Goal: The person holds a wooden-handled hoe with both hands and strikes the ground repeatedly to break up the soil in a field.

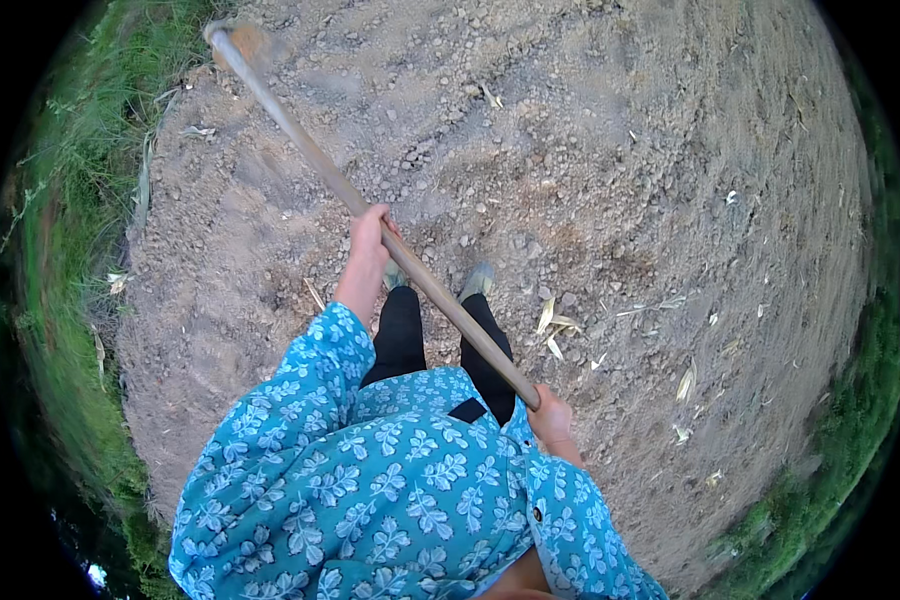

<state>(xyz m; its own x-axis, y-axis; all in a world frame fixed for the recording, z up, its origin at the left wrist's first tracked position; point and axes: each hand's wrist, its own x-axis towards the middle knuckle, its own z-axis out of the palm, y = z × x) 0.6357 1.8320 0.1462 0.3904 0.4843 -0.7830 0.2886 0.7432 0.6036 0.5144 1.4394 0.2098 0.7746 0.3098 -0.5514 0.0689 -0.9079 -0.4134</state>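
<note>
A long wooden handle (435, 289) runs slantwise across the view, from beside my right hip to the upper left. At its far end is a blurred brownish tool head (247, 46), probably a hoe's, over the soil near the grass. My left hand (373, 229) is closed around the middle of the handle. Near the handle's lower end, my right hand (550, 414) grips it close to my body. Loose, stony soil (420, 157) lies beneath the tool and around my feet.
Green grass (82, 202) borders the soil on the left, and more greenery (817, 457) edges it on the right. My shoes (478, 280) stand on the soil. Dry husks (559, 324) lie to their right, with several pale scraps scattered farther off.
</note>
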